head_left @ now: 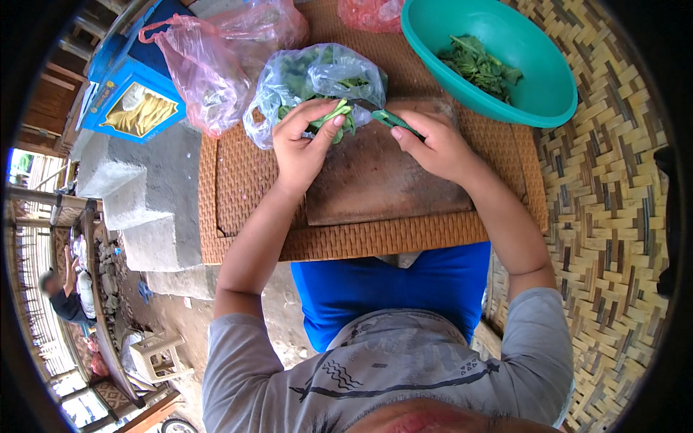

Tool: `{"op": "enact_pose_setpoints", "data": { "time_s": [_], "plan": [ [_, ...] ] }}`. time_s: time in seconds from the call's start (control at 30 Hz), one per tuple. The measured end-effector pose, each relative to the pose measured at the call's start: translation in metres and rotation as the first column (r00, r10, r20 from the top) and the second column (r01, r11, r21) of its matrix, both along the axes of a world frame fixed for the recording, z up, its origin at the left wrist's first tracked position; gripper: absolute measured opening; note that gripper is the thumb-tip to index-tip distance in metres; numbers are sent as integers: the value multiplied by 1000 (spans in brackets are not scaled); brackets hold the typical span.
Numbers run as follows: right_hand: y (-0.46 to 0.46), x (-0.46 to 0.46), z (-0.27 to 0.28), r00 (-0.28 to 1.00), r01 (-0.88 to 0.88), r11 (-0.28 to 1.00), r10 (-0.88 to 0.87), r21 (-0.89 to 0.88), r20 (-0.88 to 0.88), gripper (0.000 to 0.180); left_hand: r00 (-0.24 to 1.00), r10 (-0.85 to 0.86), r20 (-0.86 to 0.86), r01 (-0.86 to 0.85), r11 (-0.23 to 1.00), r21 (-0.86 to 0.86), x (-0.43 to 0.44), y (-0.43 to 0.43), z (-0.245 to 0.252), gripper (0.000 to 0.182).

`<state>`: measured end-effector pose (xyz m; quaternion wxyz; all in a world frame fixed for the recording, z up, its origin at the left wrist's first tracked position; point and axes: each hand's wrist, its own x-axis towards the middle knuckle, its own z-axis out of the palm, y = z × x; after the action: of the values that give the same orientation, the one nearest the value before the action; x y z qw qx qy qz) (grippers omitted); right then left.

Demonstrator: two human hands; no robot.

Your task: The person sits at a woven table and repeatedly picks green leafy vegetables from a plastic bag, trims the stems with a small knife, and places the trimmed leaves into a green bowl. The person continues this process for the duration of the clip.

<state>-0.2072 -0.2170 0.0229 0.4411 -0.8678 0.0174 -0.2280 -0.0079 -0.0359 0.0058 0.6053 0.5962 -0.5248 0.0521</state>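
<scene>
My left hand (304,142) pinches a small bunch of leafy green stems (338,116) between thumb and fingers, above the left back part of a worn wooden cutting board (390,173). In my right hand (433,142) is a knife with a green handle (394,121), its dark blade pointing left toward the stems. Just behind my left hand, a clear plastic bag (303,70) holds more greens. A teal plastic basin (547,81) at the back right has a heap of leafy greens (482,67) inside it.
The board lies on a brown woven table (243,200). Pink plastic bags (206,70) and a blue box (130,103) with a printed picture stand at the back left. A woven bamboo wall (601,216) rises at the right. A person (67,295) sits far left, near a plastic stool (157,357).
</scene>
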Motion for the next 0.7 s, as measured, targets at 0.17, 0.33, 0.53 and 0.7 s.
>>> {"op": "enact_pose_setpoints", "data": {
  "time_s": [0.17, 0.33, 0.53, 0.7],
  "plan": [
    [0, 1, -3, 1000, -21, 997, 23, 68, -16, 25, 970, -65, -233, 78, 996, 47, -4, -1, -6, 27],
    [-3, 0, -4, 999, -13, 994, 18, 112, -43, 25, 744, -334, -579, 343, 934, -99, 0, -3, -8, 29],
    [0, 1, -5, 1000, 25, 954, -18, 298, -26, 28, 172, -502, -848, 522, 776, -354, 6, 3, -3, 27],
    [-1, 0, -3, 1000, -15, 951, 15, 310, 4, 30, 207, -488, -848, 566, 767, -302, -1, 1, 0, 23]
  ]
}}
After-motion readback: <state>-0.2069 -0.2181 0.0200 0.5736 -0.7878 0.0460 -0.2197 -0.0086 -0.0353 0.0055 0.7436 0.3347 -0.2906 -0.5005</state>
